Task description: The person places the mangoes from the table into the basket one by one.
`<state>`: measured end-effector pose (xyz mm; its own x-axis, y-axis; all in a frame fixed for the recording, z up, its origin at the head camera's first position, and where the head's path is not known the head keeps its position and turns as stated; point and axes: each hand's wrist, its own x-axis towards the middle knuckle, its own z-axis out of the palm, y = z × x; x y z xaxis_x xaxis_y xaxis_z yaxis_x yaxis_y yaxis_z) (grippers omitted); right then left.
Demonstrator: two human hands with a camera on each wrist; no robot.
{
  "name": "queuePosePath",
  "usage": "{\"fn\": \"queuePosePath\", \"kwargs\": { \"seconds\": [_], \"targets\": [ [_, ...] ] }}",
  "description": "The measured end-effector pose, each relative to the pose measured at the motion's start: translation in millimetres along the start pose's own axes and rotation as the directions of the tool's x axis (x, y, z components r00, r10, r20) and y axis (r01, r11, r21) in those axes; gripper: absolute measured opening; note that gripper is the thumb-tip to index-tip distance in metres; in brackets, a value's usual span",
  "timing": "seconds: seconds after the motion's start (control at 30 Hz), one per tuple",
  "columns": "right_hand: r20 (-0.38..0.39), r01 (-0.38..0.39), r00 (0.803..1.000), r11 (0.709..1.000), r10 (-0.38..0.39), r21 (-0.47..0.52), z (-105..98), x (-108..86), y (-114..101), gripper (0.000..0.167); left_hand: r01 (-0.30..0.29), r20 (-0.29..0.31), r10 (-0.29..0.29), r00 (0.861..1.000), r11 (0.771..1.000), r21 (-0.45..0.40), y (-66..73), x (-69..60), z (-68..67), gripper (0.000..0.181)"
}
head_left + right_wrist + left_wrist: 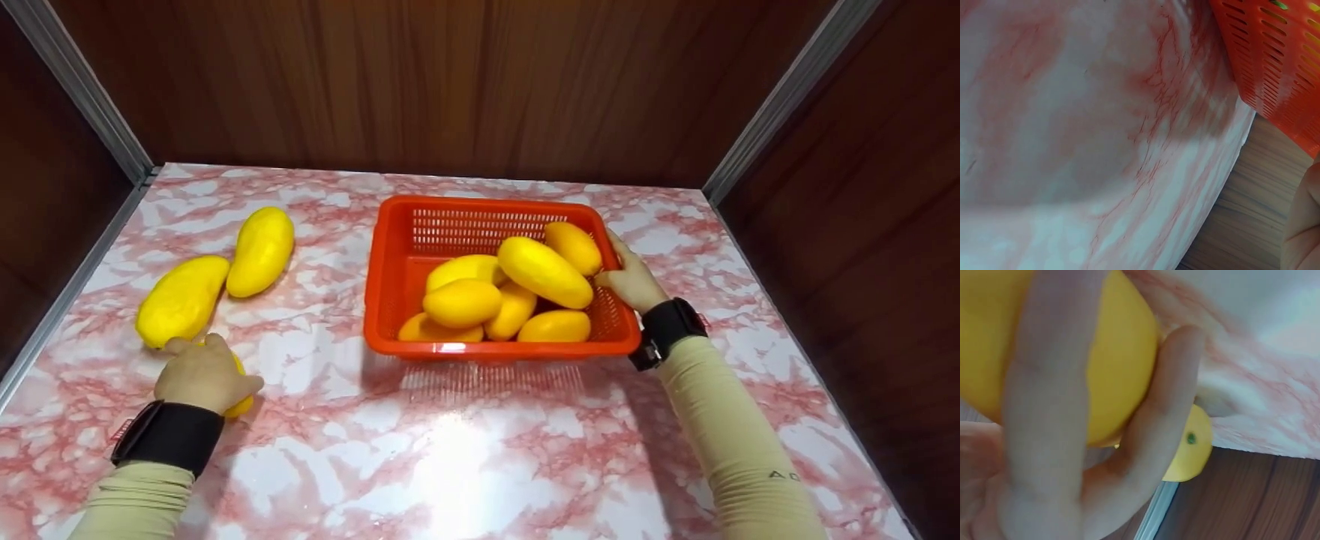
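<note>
At the left of the head view, my left hand (201, 376) grips a yellow mango (241, 406), mostly covered by the palm and fingers. The left wrist view shows fingers curled round this mango (1123, 354). Just beyond that hand, two more yellow mangoes lie on the table, one larger mango (180, 301) and another mango (261, 253) touching end to side. My right hand (634, 281) holds the right rim of a red plastic basket (495, 205), thumb over the rim and the other fingers partly hidden outside. Several mangoes (544, 271) are heaped inside, mostly toward the right.
The basket stands on a pink and white marbled tabletop (337, 450). Dark wood-grain panels (450, 90) enclose the back and both sides, with metal strips (787, 97) at the corners. A bright glare lies on the table in front of the basket.
</note>
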<state>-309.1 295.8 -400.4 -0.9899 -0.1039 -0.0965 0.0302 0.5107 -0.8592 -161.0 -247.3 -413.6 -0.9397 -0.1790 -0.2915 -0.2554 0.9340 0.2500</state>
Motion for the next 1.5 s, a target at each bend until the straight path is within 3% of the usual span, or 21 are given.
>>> {"fn": "queuePosePath", "kwargs": {
  "seconds": [0.3,0.5,0.67,0.9,1.03,1.17,1.3,1.4,1.5],
  "targets": [
    [-0.003,0.003,1.000,1.000,-0.003,-0.028,-1,0.0,-1,0.095,-0.070,0.048,0.074,0.996,0.994,-0.078,15.5,4.5,-16.1,0.095],
    [0.008,-0.030,1.000,1.000,0.030,-0.009,-1,-1.0,-6,0.095,-0.119,-0.028,0.117,0.993,0.984,-0.129,22.8,7.0,-17.6,0.095],
    [0.018,-0.032,0.999,0.999,0.032,0.016,-1,-2.1,-10,0.094,-0.166,-0.115,0.150,0.982,0.976,-0.139,30.5,6.2,-15.4,0.091],
    [0.021,-0.025,0.999,0.999,0.025,0.024,-1,-1.1,-2,0.095,-0.193,-0.183,0.153,0.971,0.954,-0.228,48.8,3.9,-16.0,0.091],
    [0.018,-0.026,0.999,0.999,0.026,0.028,-1,-0.6,1,0.095,-0.243,-0.248,0.174,0.953,0.927,-0.285,60.3,2.6,-18.9,0.094],
    [0.019,-0.030,0.999,0.999,0.029,0.032,-1,-0.7,1,0.095,-0.325,-0.323,0.222,0.920,0.893,-0.312,70.8,4.0,-21.1,0.090],
    [0.032,-0.049,0.998,0.998,0.048,0.042,0,-9.4,-13,0.094,-0.393,-0.362,0.273,0.891,0.862,-0.319,80.5,6.0,-22.0,0.085],
    [0.031,-0.056,0.998,0.998,0.055,0.041,0,-9.7,-15,0.094,-0.407,-0.361,0.285,0.888,0.852,-0.329,86.8,6.4,-22.9,0.083],
    [0.018,-0.049,0.999,0.998,0.049,0.031,0,-1.7,-3,0.094,-0.394,-0.333,0.285,0.899,0.856,-0.334,92.5,6.4,-24.2,0.085]
  ]
}}
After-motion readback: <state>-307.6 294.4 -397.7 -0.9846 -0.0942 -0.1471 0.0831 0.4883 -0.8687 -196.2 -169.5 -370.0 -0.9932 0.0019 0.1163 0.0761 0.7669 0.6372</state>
